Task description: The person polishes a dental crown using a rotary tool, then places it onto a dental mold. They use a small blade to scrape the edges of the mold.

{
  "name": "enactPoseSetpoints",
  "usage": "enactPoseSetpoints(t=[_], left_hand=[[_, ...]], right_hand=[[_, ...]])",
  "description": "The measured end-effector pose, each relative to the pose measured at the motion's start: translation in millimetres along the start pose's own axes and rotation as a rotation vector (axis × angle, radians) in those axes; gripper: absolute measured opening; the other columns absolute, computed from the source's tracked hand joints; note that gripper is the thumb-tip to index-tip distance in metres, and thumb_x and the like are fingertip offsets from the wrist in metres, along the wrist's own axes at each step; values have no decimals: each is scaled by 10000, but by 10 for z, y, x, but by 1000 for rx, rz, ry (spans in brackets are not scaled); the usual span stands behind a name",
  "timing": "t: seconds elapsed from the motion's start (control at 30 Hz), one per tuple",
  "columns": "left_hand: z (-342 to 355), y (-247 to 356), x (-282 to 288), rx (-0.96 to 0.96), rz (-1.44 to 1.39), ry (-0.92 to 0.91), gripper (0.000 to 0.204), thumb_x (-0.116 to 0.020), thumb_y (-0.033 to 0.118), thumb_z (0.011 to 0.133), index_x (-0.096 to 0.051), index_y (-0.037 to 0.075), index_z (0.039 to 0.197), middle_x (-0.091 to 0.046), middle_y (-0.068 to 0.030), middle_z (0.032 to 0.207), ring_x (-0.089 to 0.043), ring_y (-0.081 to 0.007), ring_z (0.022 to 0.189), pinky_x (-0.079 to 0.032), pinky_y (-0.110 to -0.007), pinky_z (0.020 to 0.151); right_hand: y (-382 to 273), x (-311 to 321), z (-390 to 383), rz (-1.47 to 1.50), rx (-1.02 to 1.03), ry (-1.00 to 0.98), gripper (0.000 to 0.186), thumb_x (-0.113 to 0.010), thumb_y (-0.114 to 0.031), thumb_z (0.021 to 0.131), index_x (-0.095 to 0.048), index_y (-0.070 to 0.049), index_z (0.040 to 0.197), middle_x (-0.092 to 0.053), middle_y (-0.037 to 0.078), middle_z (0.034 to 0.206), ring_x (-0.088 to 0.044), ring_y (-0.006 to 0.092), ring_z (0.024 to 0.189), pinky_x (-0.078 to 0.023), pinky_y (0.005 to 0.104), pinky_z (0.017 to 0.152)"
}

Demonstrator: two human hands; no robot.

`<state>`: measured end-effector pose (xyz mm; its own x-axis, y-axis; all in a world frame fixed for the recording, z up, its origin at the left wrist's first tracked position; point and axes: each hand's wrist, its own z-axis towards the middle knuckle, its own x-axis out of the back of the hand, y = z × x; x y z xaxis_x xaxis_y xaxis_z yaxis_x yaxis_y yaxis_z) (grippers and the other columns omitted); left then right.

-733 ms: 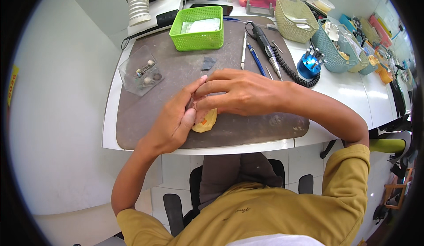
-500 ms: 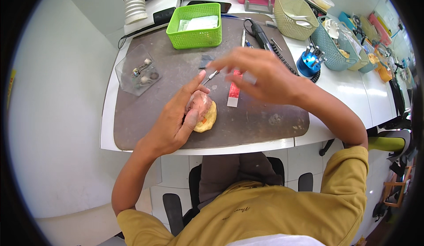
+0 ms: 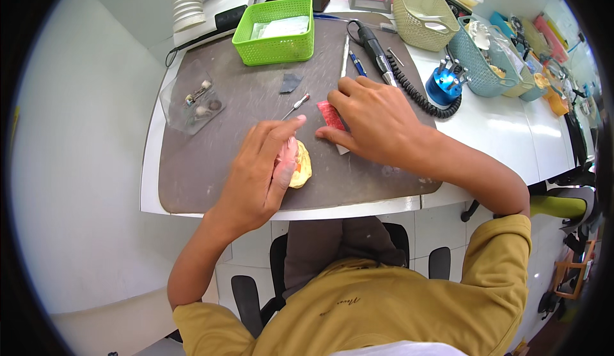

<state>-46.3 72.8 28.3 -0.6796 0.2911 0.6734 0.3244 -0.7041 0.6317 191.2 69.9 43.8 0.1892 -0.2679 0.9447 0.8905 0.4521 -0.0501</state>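
Left hand (image 3: 259,164), centre of frame, curls round the pink piece (image 3: 286,153), thumb along its near side, index finger pointing to the upper right. Yellow cast (image 3: 302,169) shows at the pink piece's right side, just right of the thumb; can't tell whether the cast rests on the mat (image 3: 217,183). Right hand (image 3: 377,119), right of centre, fingers bent and thumb out to the left, is over the red strip (image 3: 330,116), covering part of it; can't tell if it grips the strip. Strip lies tilted, white end poking out below the thumb. Bur (image 3: 298,105) lies on the mat between the hands, just above left fingertips. Grey square (image 3: 290,83) above that. Clear box (image 3: 192,100) of small bits at left, green basket (image 3: 275,49) upper centre, handpiece (image 3: 376,52) upper right, blue holder (image 3: 442,86) right of it.
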Motion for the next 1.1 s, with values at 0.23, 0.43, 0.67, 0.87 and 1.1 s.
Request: enactPoseSetpoints(t=[0.23, 0.43, 0.67, 0.87, 1.1], left_hand=[[-28, 27, 35, 7, 18, -61, 412, -470, 92, 948, -501, 35, 1356, -502, -212, 1192, -516, -358, 1079, -454, -425, 932], [-55, 29, 17, 26, -25, -48, 567, -461, 118, 846, -475, 40, 1408, -456, -207, 1252, -538, -307, 1010, -449, -379, 931], [-40, 108, -30, 53, -10, -6, 561, -476, 130, 854, -498, 41, 1408, -478, -193, 1275, -537, -306, 1065, -452, -397, 949], [-58, 52, -22, 9, -2, -8, 540, -452, 156, 862, -528, 36, 1383, -478, -197, 1292, -537, -311, 1100, -431, -400, 982], [-44, 70, 22, 54, -82, -40, 580, -444, 63, 823, -515, 41, 1398, -460, -192, 1271, -535, -302, 1079, -456, -384, 960]], right_hand=[[124, 8, -53, 137, 146, -30, 233, -694, -247, 862, -683, -19, 913, -629, 115, 922, -653, 291, 907, -542, 408, 748], [125, 21, -95, 165, 218, -2, 127, -668, -132, 848, -693, -20, 904, -644, 115, 911, -668, 291, 874, -546, 395, 727], [73, 63, -71, 144, 190, 12, 120, -667, -115, 832, -689, -1, 860, -674, 132, 838, -689, 316, 774, -545, 406, 672], [14, 173, -74, 923, -208, -267, 150, -625, -124, 849, -682, 15, 851, -688, 105, 712, -629, 177, 599, -493, 333, 595], [-76, 141, -112, 1191, -339, -508, 169, -618, -145, 941, -692, 4, 912, -579, -50, 688, -480, 11, 630, -385, 222, 541]])
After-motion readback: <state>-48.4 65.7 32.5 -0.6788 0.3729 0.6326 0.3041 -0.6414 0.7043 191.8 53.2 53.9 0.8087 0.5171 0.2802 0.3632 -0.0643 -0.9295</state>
